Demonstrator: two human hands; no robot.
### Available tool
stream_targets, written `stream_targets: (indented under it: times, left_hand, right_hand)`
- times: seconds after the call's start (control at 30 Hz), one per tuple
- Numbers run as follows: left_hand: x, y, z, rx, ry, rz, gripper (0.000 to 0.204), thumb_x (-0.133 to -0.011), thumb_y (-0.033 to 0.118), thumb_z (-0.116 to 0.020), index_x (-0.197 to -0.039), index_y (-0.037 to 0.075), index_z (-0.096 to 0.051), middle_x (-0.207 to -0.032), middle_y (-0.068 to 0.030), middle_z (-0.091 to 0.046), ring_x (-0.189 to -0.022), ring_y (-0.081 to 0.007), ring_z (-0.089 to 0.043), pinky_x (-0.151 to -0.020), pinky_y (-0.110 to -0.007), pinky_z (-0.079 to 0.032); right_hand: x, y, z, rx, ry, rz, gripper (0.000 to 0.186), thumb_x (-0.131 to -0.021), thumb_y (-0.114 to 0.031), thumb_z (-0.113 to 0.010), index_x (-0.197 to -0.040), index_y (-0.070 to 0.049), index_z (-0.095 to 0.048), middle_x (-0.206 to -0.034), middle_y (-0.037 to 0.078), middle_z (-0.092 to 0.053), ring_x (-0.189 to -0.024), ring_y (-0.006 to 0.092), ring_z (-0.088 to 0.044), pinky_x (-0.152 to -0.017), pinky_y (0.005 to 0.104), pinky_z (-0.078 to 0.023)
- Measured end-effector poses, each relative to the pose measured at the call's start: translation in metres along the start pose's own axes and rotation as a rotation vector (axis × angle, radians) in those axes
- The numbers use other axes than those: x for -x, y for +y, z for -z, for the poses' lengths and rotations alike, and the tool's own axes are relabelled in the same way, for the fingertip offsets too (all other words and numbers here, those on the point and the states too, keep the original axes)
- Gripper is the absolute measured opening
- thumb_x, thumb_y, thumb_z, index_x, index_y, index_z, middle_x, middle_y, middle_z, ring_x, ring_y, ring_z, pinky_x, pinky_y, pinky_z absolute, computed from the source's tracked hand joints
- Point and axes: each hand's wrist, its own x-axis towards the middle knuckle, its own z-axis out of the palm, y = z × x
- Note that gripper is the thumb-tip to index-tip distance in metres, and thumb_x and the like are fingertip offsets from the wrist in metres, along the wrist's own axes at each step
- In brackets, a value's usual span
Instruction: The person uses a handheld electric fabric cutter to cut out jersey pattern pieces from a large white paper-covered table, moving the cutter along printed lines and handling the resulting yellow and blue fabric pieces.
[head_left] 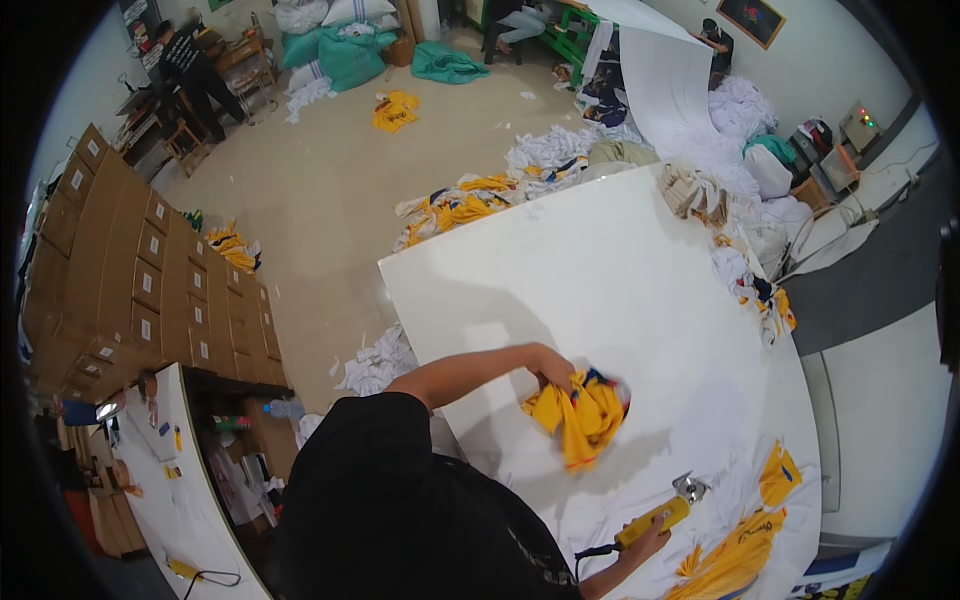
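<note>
A yellow cloth [580, 415] is bunched over the table [620, 255], pinched in the left grip [553, 368]. The right grip [652, 540] wraps around a yellow cutter [672, 513]. Near the cutter lie yellow pieces [735, 557] and white sheets [738, 478]; cloth heaps [545, 150] lie along the table's far edge, boxes [148, 285] stacked at left.

Shirt [400, 520]: black, loose, solid colour over most of it. Left sleeve [372, 435]: short, wide, same black, hem near the elbow. Pale print [535, 555], thin slanted strip on the shirt's right side, too small to read. Forearms [470, 372] bare; left hand [553, 369], right hand [652, 541] bare too.
</note>
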Motion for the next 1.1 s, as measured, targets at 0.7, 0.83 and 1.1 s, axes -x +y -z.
stream_targets:
  times: [0.7, 0.83, 1.1]
  left_hand:
    - [0.242, -0.15, 0.189, -0.42, 1.731, 0.109, 0.078, -0.094, 0.04, -0.069, -0.152, -0.007, -0.046, -0.153, -0.0293, -0.051, -0.146, -0.0431, -0.046, -0.124, -0.055, -0.03]
    - [0.221, -0.13, 0.159, -0.559, 1.697, 0.226, 0.072, -0.095, 0.038, -0.066, -0.152, -0.004, -0.05, -0.164, -0.0263, -0.038, -0.156, -0.0415, -0.027, -0.127, -0.066, -0.008]
    - [0.13, -0.127, 0.122, -0.694, 1.498, 0.129, 0.063, -0.098, 0.04, -0.063, -0.147, 0.002, -0.055, -0.164, -0.0225, -0.041, -0.159, -0.0407, -0.024, -0.125, -0.073, -0.008]
  right_hand:
    - [0.147, -0.038, -0.164, -0.07, 0.021, -0.021, 0.056, -0.098, -0.042, -0.065, -0.13, -0.001, -0.044, -0.09, 0.016, -0.06, -0.072, 0.0255, -0.065, -0.056, 0.038, -0.057]
    - [0.152, -0.038, -0.16, -0.049, 0.031, 0.0, 0.055, -0.098, -0.041, -0.065, -0.129, -0.001, -0.044, -0.091, 0.017, -0.061, -0.074, 0.0262, -0.067, -0.057, 0.0383, -0.058]
    - [0.182, 0.008, -0.061, -0.152, 0.24, -0.096, 0.051, -0.099, -0.039, -0.067, -0.136, -0.008, -0.05, -0.094, 0.01, -0.061, -0.075, 0.0222, -0.067, -0.058, 0.0367, -0.059]
